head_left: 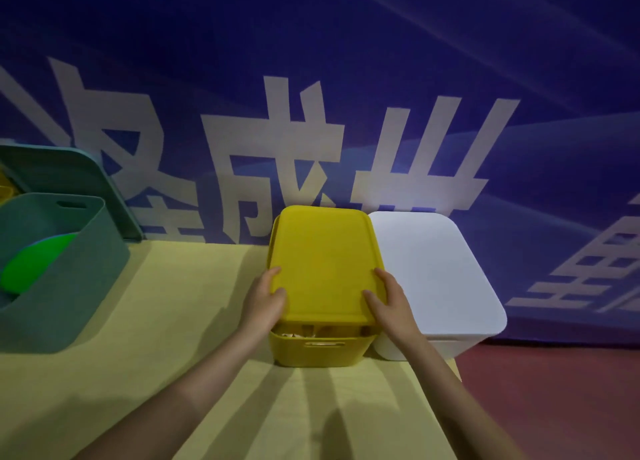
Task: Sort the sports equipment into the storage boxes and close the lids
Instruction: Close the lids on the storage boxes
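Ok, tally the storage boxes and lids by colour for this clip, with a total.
Yellow: 2, the yellow box and the yellow lid, held by the left hand and right hand, not yet seated.
White: 2, the white box and the white lid, on.
Teal: 2, the teal box and the teal lid, leaning behind it.
Total: 6

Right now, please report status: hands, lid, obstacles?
Left hand and right hand grip yellow plastic lid. Lid not seated on yellow box; near gap open. White closed box touches right side.
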{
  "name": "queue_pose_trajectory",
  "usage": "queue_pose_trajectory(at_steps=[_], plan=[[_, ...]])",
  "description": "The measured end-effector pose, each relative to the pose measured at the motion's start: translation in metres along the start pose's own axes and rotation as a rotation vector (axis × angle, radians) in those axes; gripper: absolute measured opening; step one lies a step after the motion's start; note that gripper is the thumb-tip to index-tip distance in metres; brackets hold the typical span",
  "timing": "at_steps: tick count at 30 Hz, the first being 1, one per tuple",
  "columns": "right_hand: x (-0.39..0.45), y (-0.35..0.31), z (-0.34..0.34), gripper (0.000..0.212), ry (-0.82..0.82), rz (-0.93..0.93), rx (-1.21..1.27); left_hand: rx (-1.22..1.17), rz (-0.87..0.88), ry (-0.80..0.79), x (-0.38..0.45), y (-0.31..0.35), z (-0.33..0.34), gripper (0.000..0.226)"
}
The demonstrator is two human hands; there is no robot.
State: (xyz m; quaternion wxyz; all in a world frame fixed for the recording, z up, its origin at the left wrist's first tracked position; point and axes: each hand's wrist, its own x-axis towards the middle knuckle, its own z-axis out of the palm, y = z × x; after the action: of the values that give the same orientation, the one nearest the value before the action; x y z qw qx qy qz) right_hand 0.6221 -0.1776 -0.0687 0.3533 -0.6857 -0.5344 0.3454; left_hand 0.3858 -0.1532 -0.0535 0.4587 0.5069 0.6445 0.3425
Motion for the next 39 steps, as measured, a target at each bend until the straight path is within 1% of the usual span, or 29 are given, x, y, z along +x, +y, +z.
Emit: queue_pose_trajectory(at_steps=[4, 8, 12, 14, 16, 19, 22, 25, 27, 29, 32, 36, 39], plan=[[-0.012, 0.009, 0.008, 0.054, 0.078, -0.047, -0.125, 0.031, 0.089, -0.049, -0.011, -0.023, 0.002, 0.053], [-0.015, 0.011, 0.015, 0.055, 0.166, -0.045, -0.149, 0.037, 0.116, -0.054, -0.012, -0.029, 0.007, 0.051], [-0.017, 0.014, 0.02, 0.057, 0.178, -0.05, -0.23, 0.041, 0.126, -0.05, -0.012, -0.032, 0.007, 0.049], [-0.018, 0.013, 0.024, 0.058, 0.186, -0.071, -0.365, 0.037, 0.141, -0.034, -0.015, -0.036, 0.008, 0.05], [-0.019, 0.012, 0.03, 0.065, 0.194, -0.096, -0.495, 0.029, 0.154, -0.006, -0.019, -0.042, 0.01, 0.05], [-0.018, 0.014, 0.035, 0.069, 0.212, -0.102, -0.562, 0.016, 0.175, 0.033, -0.022, -0.047, 0.013, 0.048], [-0.02, 0.016, 0.036, 0.068, 0.236, -0.109, -0.591, 0.019, 0.174, 0.019, -0.022, -0.047, 0.014, 0.05], [-0.027, 0.019, 0.033, 0.072, 0.214, -0.118, -0.549, 0.032, 0.176, -0.013, -0.027, -0.05, 0.011, 0.052], [-0.028, 0.02, 0.031, 0.07, 0.212, -0.139, -0.554, 0.04, 0.183, -0.026, -0.029, -0.054, 0.009, 0.052], [-0.027, 0.022, 0.033, 0.065, 0.222, -0.174, -0.635, 0.07, 0.186, -0.034, -0.028, -0.056, 0.007, 0.054], [-0.023, 0.021, 0.037, 0.061, 0.21, -0.152, -0.732, 0.089, 0.159, -0.075, -0.015, -0.054, 0.003, 0.056], [-0.006, 0.012, 0.031, 0.073, 0.095, -0.125, -0.735, 0.126, 0.172, -0.085, 0.029, -0.036, -0.002, 0.053], [0.003, 0.007, 0.026, 0.081, 0.015, -0.102, -0.75, 0.16, 0.141, -0.074, 0.063, -0.021, 0.0, 0.051]])
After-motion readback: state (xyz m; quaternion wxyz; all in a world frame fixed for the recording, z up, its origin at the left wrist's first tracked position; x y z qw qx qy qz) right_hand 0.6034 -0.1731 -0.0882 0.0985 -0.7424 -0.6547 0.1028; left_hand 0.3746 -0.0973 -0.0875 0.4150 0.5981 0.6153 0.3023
